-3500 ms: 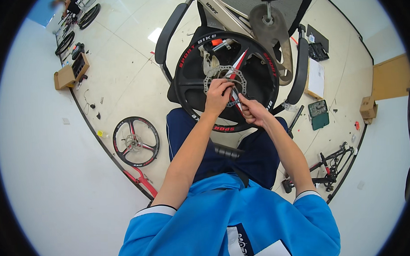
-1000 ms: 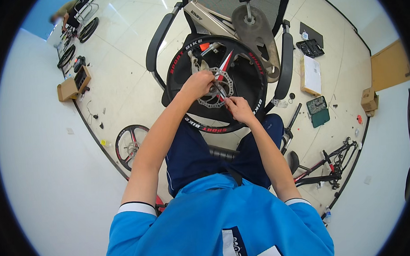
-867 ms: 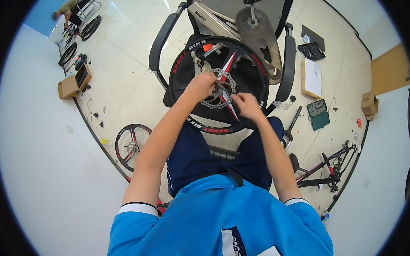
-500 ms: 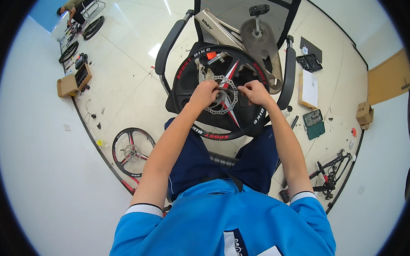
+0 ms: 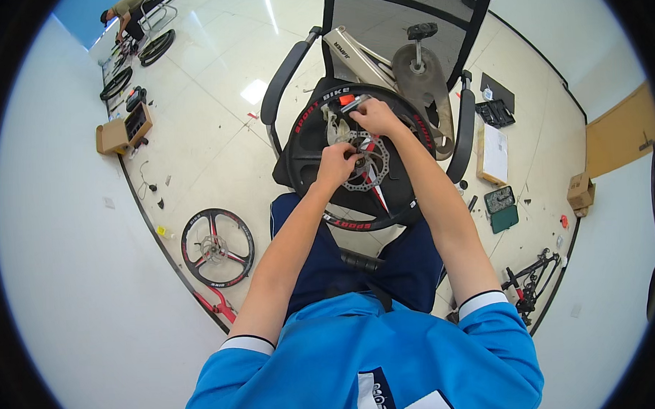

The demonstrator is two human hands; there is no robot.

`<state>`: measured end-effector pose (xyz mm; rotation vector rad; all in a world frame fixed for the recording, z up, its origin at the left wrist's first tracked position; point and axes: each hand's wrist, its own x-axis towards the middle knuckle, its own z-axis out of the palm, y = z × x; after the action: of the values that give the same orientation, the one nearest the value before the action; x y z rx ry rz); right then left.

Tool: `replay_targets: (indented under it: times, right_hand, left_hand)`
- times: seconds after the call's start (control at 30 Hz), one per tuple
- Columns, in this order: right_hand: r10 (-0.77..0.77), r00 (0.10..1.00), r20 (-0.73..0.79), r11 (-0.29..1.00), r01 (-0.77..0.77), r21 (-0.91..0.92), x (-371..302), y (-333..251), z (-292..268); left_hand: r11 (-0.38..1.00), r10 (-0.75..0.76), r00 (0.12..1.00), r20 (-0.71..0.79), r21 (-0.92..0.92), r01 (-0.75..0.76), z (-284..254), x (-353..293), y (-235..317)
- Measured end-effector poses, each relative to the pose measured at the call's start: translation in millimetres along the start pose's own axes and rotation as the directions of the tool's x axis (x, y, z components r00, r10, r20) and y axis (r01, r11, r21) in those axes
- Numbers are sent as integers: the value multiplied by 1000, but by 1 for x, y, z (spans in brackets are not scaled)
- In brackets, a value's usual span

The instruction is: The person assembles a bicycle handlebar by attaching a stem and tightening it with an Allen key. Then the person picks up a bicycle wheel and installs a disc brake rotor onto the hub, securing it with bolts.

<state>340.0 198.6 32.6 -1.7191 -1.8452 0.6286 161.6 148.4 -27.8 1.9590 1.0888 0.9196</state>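
- A cardboard box (image 5: 116,134) lies open on the floor well to the left of the hands, dark parts inside it too small to make out; a green case (image 5: 501,209) sits open off to the right, beside a flat white box (image 5: 493,153).
- Two bicycle wheels show clearly — the black wheel (image 5: 318,143) with red spokes resting on the office chair (image 5: 407,18) in front of the person, and a second wheel (image 5: 217,246) flat on the floor, down and left of the hands. More tyres lie far off by another person (image 5: 129,9).
- The left hand (image 5: 337,164) has its grip closed at the hub, fingers pinched against the silver brake disc (image 5: 369,163).
- The right hand (image 5: 375,116), just beyond, is closed on a small tool with a red tip (image 5: 349,101) at the wheel's upper edge — a silver bike frame (image 5: 380,55) lies behind.
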Motion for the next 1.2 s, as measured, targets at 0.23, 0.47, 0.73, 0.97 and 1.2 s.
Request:
replay_targets:
  times: [0.23,0.47,0.73,0.97,1.2]
  right_hand:
    - [42,991,-125,931,7,365,-38,-43,-27]
    - [253,953,168,655,-297,695,-227,23,33]
    - [399,909,-117,741,-245,626,-241,-6,112]
    - [390,911,-131,764,-240,599,-238,7,118]
    - [381,922,-68,725,-252,641,-236,14,120]
  left_hand:
    - [991,29,974,-226,-118,-57,-29,0,15]
    - [940,333,940,-77,101,-325,-18,-54,18]
    - [977,207,929,-306,109,-182,35,-60,5]
    - [984,162,949,-270,117,-135,43,-59,4]
    - [976,185,942,-278,164,-144,46,-58,2]
